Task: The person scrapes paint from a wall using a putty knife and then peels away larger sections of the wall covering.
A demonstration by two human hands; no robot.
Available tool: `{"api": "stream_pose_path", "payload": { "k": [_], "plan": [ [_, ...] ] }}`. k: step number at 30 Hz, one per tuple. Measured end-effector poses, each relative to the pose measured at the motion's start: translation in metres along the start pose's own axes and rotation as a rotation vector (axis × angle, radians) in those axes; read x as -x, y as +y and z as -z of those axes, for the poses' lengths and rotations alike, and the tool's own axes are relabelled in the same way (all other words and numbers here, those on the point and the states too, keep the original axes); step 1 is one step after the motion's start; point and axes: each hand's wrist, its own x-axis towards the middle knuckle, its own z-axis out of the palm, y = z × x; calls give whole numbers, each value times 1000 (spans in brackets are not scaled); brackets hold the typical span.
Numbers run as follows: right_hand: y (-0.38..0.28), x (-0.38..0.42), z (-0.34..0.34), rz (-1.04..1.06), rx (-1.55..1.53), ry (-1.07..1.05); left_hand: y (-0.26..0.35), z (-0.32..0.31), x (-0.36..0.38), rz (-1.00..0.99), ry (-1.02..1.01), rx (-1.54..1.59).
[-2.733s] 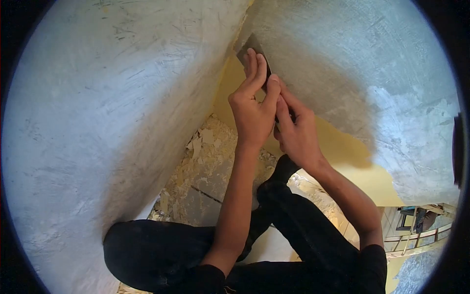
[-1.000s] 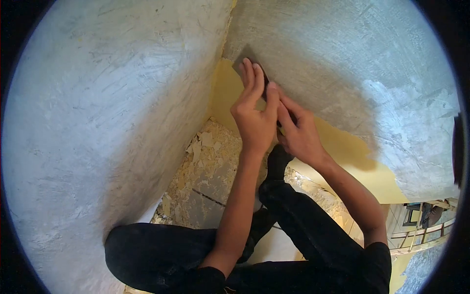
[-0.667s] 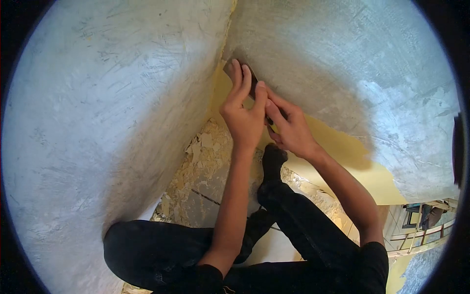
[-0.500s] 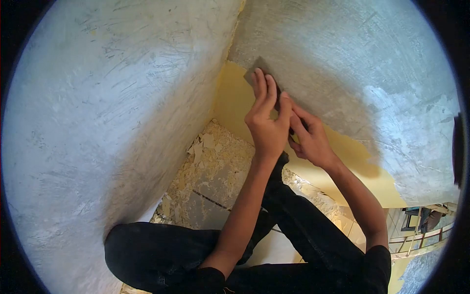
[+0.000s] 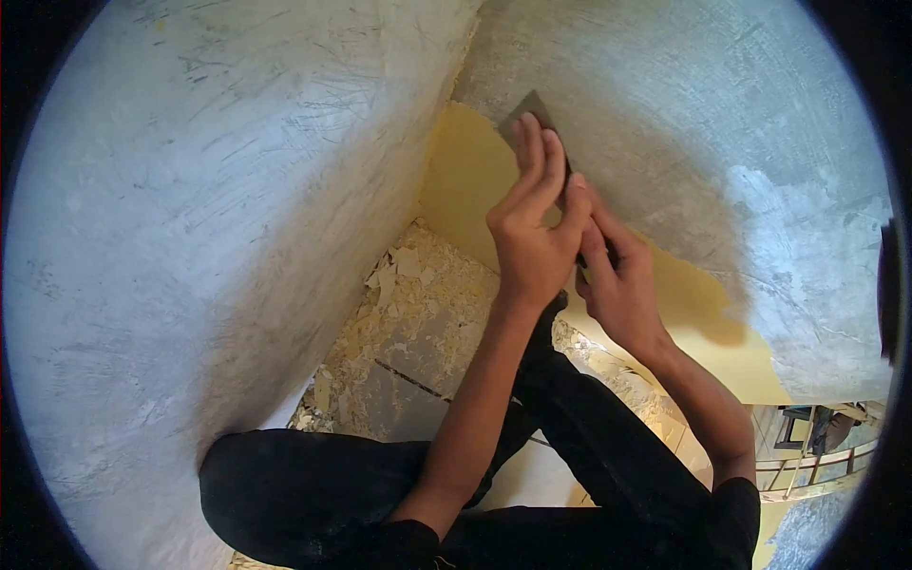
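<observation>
A scraper (image 5: 536, 102) with a flat, dark grey blade lies against the right-hand wall, at the upper edge of a patch of yellow paint (image 5: 464, 176). My left hand (image 5: 537, 237) presses on the blade with its fingers laid along it, and its thumb rests by the dark handle. Lower and to the right, my right hand (image 5: 622, 285) is closed around the handle, which its fingers mostly hide. Above the yellow patch the wall (image 5: 655, 123) is bare, scuffed grey.
On the left a scratched grey wall (image 5: 237, 190) meets the right one in a corner. Yellowish paint flakes (image 5: 408, 271) litter the tiled floor (image 5: 394, 399) between them. My bent legs (image 5: 313, 484) fill the bottom. A ladder-like wooden piece (image 5: 822, 465) lies at lower right.
Both hands and the scraper have shifted a little up and to the right in view. The camera view has also moved slightly. Both hands still hold the scraper.
</observation>
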Motion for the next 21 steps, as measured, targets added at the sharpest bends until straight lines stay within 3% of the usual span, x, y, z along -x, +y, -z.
{"api": "stream_pose_path", "payload": {
  "k": [2, 6, 8, 11, 14, 18, 20, 21],
  "plan": [
    [-16, 3, 4, -284, -24, -8, 2, -2, -3, -27, -14, -27],
    [-10, -9, -1, -277, -24, 1, -8, -1, -8, -36, 15, -44],
    [2, -8, -8, 48, 0, 13, 0, 2, -4, 3, 11, -8],
    [-8, -3, -6, -51, -23, 27, 1, 4, -7, 12, -3, 14],
    [10, -15, -8, 80, 79, 49, -8, 3, -11, 0, 15, 13],
    [-9, -11, -14, 33, 0, 30, -4, 8, -10, 35, 29, 65],
    [-25, -6, -12, -182, -81, 10, -5, 7, -11, 11, 6, 44],
    [-20, -12, -13, -172, -77, 1, -6, 7, -12, 0, -11, 32]
  ]
}}
